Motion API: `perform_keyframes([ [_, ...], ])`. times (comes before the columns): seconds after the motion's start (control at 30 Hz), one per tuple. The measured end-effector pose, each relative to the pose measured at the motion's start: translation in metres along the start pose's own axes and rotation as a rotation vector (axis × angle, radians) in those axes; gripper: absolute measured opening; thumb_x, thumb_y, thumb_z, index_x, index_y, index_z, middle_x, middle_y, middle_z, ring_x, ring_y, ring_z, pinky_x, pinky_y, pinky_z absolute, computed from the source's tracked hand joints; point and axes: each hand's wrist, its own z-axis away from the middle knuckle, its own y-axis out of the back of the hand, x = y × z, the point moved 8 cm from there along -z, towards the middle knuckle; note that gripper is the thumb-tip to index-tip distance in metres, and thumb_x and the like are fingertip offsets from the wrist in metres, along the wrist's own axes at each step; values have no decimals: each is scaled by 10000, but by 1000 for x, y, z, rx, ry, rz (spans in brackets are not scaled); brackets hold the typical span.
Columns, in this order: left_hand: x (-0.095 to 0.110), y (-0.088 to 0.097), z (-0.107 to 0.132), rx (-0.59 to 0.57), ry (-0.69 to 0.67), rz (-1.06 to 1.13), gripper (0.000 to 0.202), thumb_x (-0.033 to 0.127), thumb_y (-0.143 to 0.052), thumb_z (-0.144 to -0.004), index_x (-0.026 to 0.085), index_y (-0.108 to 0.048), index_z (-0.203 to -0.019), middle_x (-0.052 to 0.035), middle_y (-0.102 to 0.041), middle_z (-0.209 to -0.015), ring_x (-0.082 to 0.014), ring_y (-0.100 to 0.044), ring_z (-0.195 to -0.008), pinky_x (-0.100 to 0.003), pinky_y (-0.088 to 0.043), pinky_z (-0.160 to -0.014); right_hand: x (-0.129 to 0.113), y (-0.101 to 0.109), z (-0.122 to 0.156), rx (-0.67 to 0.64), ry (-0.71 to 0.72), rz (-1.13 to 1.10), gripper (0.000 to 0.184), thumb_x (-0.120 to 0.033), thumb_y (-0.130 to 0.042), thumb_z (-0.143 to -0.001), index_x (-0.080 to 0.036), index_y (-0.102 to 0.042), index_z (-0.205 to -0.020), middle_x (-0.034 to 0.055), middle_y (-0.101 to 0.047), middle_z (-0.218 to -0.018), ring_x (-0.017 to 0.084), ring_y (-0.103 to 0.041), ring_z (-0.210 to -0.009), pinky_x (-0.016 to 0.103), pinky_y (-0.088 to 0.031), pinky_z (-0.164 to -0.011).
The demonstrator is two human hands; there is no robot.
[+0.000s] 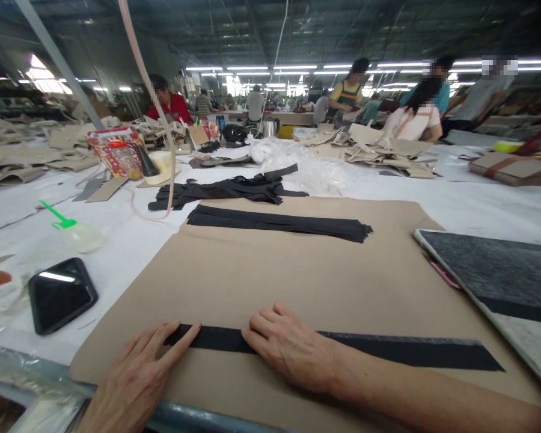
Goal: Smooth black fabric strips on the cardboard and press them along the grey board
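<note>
A long black fabric strip [225, 340] lies flat along the near side of a beige sheet [275, 270]. Over its left end, my left hand [137, 367] rests with fingers stretched out and the fingertips touching the strip. My right hand [288, 346] has its fingers curled together on the strip, left of its middle; the thumb is partly hidden. My right forearm crosses above the strip's right part. Farther up the sheet is a stack of similar black strips [275, 222], with a loose tangle of black strips [234, 190] behind it.
On the left are a black phone [63, 294] and a green-handled tool [61, 219]. A board with grey felt-like covering [509, 270] overlaps the sheet's right side. Clear plastic wrap [293, 159] and a red patterned bag [115, 153] stand behind. A metal rail [193, 418] runs along the near edge. Several people work farther back.
</note>
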Motion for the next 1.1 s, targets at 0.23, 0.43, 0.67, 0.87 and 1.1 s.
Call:
perform_keyframes([
  [0.23,10,35,-20,230,184,87,453,120,-426,-815,246,-537,-1236,-110,-473,-1315,-268,-511,-1090,-453,-437,-897,1,-1,4,21,3,24,88,-150,-462,-915,-149,-529,-973,46,-528,-893,189,-438,-818,343,-355,-759],
  [0.43,85,38,-55,286,7,324,407,66,-350,-848,150,-524,-1206,-62,-602,-1060,-155,-540,-1007,-263,-448,-896,1,3,8,71,9,-1,104,-154,-424,-940,-138,-525,-957,48,-528,-885,177,-436,-811,320,-363,-746],
  [0.67,89,20,-47,193,-79,297,470,110,-391,-839,177,-480,-1296,-48,-577,-1132,-171,-522,-1054,-274,-428,-928,9,0,29,77,34,-9,115,-159,-438,-937,-143,-538,-883,29,-512,-851,167,-432,-759,329,-358,-697],
  [0.87,93,18,-49,172,-96,252,567,73,-385,-813,250,-437,-1350,-42,-566,-1087,-166,-534,-995,-284,-437,-895,17,4,53,78,17,2,142,-163,-424,-946,-144,-547,-878,32,-509,-849,167,-433,-757,322,-343,-677],
  [1.1,94,18,-53,121,-103,166,717,19,-378,-763,354,-344,-1396,-22,-569,-1011,-152,-557,-943,-264,-450,-840,24,9,77,62,6,15,152,-154,-410,-951,-143,-543,-879,34,-500,-853,163,-418,-743,318,-326,-672],
])
